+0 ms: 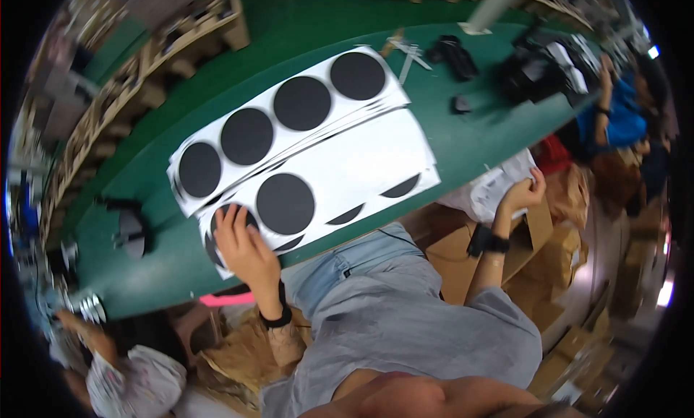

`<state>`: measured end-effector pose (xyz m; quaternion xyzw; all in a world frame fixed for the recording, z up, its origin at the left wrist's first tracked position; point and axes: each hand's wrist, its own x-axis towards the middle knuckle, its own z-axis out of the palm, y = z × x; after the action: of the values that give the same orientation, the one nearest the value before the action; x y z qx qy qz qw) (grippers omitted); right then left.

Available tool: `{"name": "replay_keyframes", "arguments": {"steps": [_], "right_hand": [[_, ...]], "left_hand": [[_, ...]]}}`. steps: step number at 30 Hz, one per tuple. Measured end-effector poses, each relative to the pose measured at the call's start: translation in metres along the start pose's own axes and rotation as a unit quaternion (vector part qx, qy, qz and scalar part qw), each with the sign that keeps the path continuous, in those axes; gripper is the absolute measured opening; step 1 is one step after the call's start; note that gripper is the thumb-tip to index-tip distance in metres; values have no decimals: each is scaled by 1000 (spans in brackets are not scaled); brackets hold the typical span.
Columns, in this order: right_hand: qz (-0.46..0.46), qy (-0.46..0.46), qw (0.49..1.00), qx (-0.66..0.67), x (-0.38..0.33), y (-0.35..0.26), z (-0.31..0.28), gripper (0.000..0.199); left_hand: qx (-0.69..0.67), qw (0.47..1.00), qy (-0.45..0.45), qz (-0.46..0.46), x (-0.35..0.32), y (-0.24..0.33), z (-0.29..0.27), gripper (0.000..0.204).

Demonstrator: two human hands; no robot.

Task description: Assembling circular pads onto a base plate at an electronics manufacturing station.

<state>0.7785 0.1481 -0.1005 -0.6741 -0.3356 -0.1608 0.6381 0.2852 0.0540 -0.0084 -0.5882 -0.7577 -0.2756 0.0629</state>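
On the green tabletop lie white sheets point(361, 158) with large black circles in two overlapping rows. My left hand point(246, 248) rests on the near-left corner of the nearer row, fingers spread over a black circle point(217, 239). Beside it sits another whole black circle point(285, 203); only black slivers show along that sheet's front edge. My right hand point(525, 194) is off the table to the right, its fingers curled together beside a crumpled white plastic bag point(495, 188). What those fingers hold, if anything, is too small to make out.
A black holder-like object point(130, 230) stands at left. Toward the far right are a black tool point(455, 57), a small dark piece point(460, 104) and a black heap point(538, 71). Cardboard boxes point(452, 263) stand beside my legs. Other people work at both table ends.
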Motion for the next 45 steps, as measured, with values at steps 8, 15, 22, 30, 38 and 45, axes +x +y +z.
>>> {"name": "replay_keyframes", "arguments": {"steps": [8,15,22,30,38,45], "right_hand": [[-316,-595,658,336,-159,-317,57,45],[-402,-660,584,250,-200,-309,64,47],[-380,-668,577,276,-203,-317,76,40],[-296,-625,634,346,-202,-313,63,23],[115,-360,771,512,-164,-283,77,16],[115,-459,711,520,-149,-299,63,17]], "left_hand": [[-46,999,4,-7,0,-8,-2,30],[-74,997,-4,-24,-8,0,-7,28],[-89,995,-9,-35,-3,-7,-7,28],[-116,992,-29,-48,-13,-15,-18,28],[-324,943,-64,-42,-10,-26,-45,29],[75,977,70,-185,39,-190,-88,96]]}}
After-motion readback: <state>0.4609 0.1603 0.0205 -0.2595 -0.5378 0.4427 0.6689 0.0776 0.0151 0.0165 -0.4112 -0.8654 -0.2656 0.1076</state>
